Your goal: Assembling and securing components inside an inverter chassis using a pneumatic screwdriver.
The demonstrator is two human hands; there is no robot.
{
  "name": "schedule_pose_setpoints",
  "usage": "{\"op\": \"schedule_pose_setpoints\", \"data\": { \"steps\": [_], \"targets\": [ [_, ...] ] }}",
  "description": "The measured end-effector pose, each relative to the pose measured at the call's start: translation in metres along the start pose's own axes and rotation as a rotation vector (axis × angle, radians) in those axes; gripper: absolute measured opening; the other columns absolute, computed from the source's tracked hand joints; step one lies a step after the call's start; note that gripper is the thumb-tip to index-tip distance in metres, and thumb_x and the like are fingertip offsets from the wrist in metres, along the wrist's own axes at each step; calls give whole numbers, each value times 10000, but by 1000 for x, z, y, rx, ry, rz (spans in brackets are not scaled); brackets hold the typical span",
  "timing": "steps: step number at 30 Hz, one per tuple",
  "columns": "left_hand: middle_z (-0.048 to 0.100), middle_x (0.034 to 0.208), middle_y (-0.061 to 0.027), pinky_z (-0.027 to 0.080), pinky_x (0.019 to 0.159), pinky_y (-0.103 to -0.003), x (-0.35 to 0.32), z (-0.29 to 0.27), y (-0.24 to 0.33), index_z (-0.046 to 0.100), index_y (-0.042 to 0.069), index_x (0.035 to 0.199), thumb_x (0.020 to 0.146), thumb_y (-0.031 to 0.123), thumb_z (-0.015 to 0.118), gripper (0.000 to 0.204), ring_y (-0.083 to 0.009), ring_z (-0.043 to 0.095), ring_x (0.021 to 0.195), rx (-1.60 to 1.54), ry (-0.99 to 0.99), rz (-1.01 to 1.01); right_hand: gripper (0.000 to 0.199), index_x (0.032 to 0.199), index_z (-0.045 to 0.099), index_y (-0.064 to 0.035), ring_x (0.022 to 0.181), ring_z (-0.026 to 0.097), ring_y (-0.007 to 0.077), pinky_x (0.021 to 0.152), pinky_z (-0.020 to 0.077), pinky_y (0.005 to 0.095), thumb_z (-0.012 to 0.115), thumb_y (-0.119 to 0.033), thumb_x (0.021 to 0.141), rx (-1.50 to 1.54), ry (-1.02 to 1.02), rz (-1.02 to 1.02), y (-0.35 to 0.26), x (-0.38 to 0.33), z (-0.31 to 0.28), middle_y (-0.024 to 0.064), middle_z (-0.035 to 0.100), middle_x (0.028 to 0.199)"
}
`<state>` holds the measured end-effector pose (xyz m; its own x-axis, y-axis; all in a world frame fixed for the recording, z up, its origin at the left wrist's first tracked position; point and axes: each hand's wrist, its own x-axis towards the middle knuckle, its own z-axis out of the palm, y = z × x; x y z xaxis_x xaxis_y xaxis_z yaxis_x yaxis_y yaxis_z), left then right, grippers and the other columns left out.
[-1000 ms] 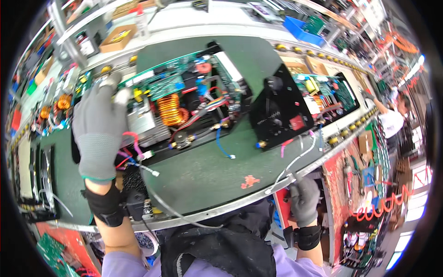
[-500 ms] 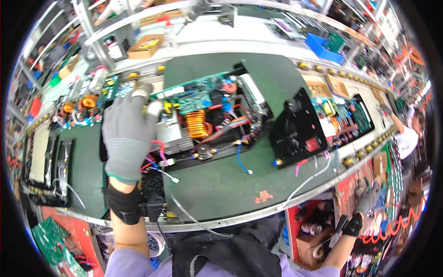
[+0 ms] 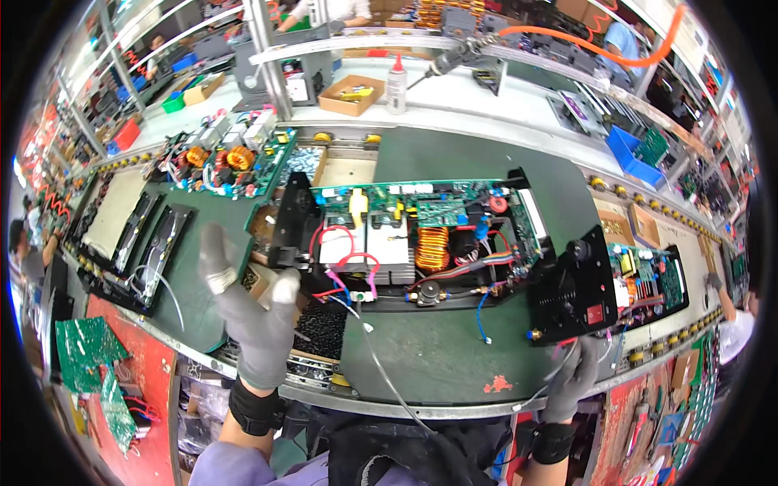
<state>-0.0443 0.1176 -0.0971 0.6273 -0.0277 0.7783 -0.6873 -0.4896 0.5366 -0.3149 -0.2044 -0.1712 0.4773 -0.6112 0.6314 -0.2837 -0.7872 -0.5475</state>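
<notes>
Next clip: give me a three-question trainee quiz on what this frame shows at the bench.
1. True or false: the left hand is pressing down on the open circuit board assembly.
2. What colour is the coil at the middle of that assembly? A) copper-orange B) blue C) white
3. Where is the right hand?

Key
1. False: it is raised with open fingers, left of the assembly.
2. A
3. At the near edge of the green bench, below the black panel, by trailing wires.

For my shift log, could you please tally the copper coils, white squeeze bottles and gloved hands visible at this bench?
Copper coils: 3 (one on the middle board, two on the far-left board)
White squeeze bottle: 1
Gloved hands: 2 (left hand, right hand)
Total: 6
</notes>
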Motion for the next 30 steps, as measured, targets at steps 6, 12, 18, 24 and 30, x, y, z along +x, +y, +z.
{"op": "schedule_pose_setpoints", "data": {
  "steps": [6,12,18,24,30],
  "targets": [
    [615,1150,-56,457,929,-318,-46,8,-54,492,12,1300,792,132,733,575,-153,575,1045,-474,-659,-953,339,1138,539,44,901,500,139,829,427,296,583,-244,965,285,59,368,-35,-27,31,51,561,980],
    [586,746,51,402,530,-221,-48,34,-61,663,90,1045,806,139,769,266,-50,493,609,-474,-953,-979,181,1025,581,26,645,475,102,579,409,265,562,-123,924,254,-208,517,-57,-19,18,25,546,726],
    [557,709,33,386,472,-217,-45,40,-68,678,93,975,814,290,776,272,-39,480,552,-330,-1073,-994,456,1375,390,-35,536,529,105,481,436,263,532,-140,954,401,-536,628,-81,24,66,39,565,702],
    [704,901,-83,513,732,-348,-48,46,-70,687,105,1089,798,412,758,428,-219,668,817,-95,-1004,-731,270,1208,461,-32,494,513,99,416,401,252,515,-173,984,304,-582,633,-77,49,105,32,559,685],
    [718,995,-130,515,822,-382,-42,82,-69,681,91,1104,755,383,786,467,-292,683,939,-160,-827,-719,548,1467,298,-28,558,520,103,508,455,280,520,-107,973,309,-402,670,-48,59,146,44,573,711]
  ]
}}
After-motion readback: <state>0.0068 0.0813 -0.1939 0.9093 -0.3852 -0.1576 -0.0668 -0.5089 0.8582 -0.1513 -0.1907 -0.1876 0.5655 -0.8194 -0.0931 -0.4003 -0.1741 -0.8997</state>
